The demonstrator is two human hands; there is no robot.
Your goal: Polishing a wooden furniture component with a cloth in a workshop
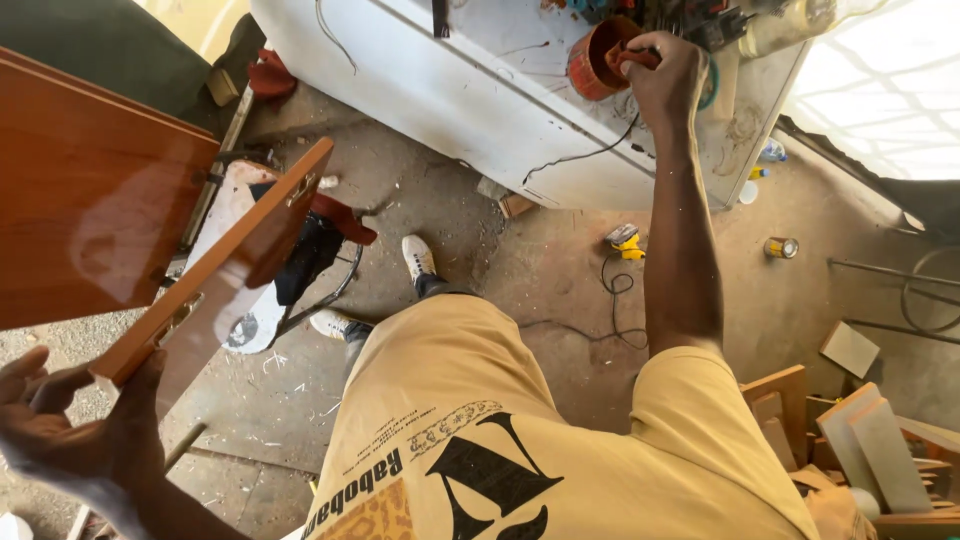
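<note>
Left hand (75,430) under tilted board (215,265) edge

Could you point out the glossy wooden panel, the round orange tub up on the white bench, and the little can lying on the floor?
Wooden panel (215,265), head view: on its glossy face.
Orange tub (592,60), head view: on its outer side wall.
Small can (781,247), head view: on its round end.

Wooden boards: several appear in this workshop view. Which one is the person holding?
The glossy reddish-brown board, gripped at its lower end by the left hand. The pale offcuts lie stacked on the floor, untouched.
</note>
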